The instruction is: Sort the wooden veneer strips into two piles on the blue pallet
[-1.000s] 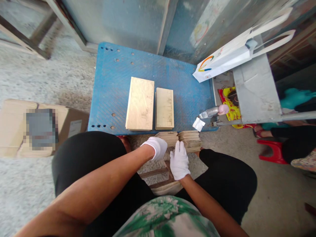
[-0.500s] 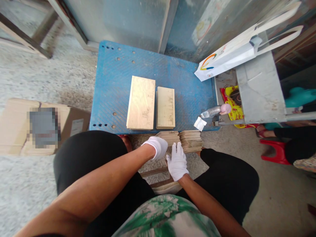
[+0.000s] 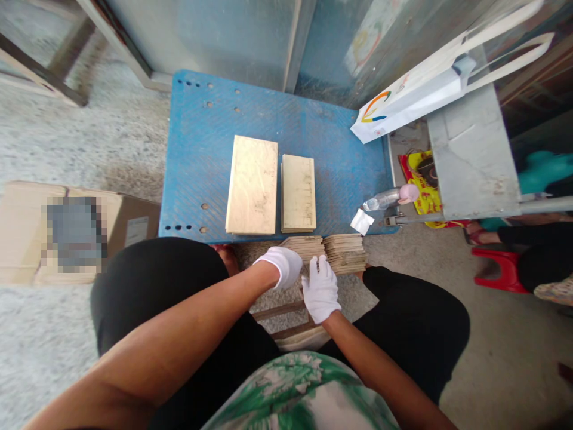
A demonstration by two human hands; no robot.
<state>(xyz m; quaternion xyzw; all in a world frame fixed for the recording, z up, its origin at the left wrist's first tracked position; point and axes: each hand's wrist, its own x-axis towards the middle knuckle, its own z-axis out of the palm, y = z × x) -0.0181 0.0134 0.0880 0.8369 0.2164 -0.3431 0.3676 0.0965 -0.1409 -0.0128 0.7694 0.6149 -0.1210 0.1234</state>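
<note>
Both my hands wear white gloves and work between my knees at two low stacks of thin wooden boards on the floor. My left hand (image 3: 281,266) is curled down over the near end of the left stack (image 3: 310,246); what its fingers grip is hidden. My right hand (image 3: 320,289) lies with fingers stretched forward, its tips touching the same stack beside the right stack (image 3: 344,254). On the blue platform (image 3: 201,149) ahead lie a wide pile of boards (image 3: 251,185) and a narrower pile (image 3: 298,193), side by side.
A cardboard box (image 3: 27,233) sits on the floor at left. A white paper bag (image 3: 403,101), a grey metal stand (image 3: 470,155), a plastic bottle (image 3: 385,200) and a crumpled tissue (image 3: 360,221) are at right. Another person sits on a red stool (image 3: 501,269).
My right hand has slid a little left and toward the left stack of boards. My left hand has stayed curled over that stack. The view shifted slightly.
</note>
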